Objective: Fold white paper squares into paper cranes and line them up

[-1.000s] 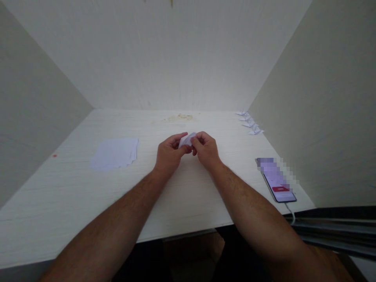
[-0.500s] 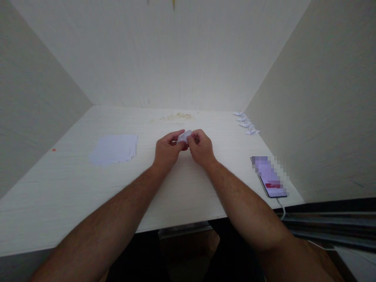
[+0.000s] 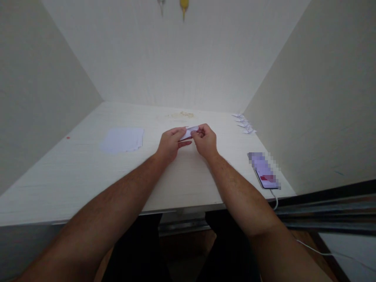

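Left hand: [image 3: 170, 144] mid-frame, fingertips nearly closed, pinching left end of folded paper [image 3: 190, 132]; one digit sticks out below.
Right hand: [image 3: 207, 141] just right of it, fingers curled in, thumb and fingertips gripping the right end; exact finger contact hard to make out.
Folded paper: white, small, narrow, centre of frame, between both hands, raised toward the fingertips; held at both ends, presumably to keep it steady and the folds pressed together.
Paper stack: [image 3: 125, 140] loose white sheets, left of centre, edges slightly uneven, lying flat; probably put there for easy left-hand reach.
Folded pieces: [image 3: 249, 131] pointed white paper shapes, upper right, lined up near side wall [image 3: 296, 98]; likely set off there so the arms miss them.
Smartphone: [image 3: 266, 182] right of frame, screen up, partly pixelated; charging cable [image 3: 275, 200] leaves its lower end over the edge, maybe why it sits so near that edge.
Tabletop: [image 3: 182, 180] white, brownish stain [image 3: 186, 114] beyond hands.
Back wall: [image 3: 176, 58] yellow pointed object [image 3: 184, 4] at top, cut off by frame; use unclear.
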Tool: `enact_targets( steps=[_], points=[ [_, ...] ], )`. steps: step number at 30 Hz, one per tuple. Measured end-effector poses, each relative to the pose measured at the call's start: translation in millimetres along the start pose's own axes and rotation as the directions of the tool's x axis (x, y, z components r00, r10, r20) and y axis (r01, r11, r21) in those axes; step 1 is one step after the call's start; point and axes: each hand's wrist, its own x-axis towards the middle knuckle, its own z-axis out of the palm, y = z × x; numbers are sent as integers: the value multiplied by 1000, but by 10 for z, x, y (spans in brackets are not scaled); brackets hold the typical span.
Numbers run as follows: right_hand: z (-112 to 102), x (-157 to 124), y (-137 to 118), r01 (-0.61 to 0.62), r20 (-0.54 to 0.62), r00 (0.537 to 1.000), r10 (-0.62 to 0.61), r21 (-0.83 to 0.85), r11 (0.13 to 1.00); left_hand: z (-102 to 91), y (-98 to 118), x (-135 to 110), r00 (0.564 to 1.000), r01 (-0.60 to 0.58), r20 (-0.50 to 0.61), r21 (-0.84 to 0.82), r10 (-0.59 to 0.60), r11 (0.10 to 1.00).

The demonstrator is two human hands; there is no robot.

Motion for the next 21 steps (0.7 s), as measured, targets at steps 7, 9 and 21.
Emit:
enact_targets(
  steps=[7,9,21],
  points=[
    [-6,-12,5,60,34,998,-56,-121,991,-31,-13,36,1000,16,0,-51,-16,999],
    [-7,-10,11,67,38,997,-63,-125,990,-39,-25,56,1000,7,-1,-40,-7,999],
    [-25,2,-21,146,29,989,-143,-230,962,-28,-57,59,998,-62,-15,14,62,998]
  ],
)
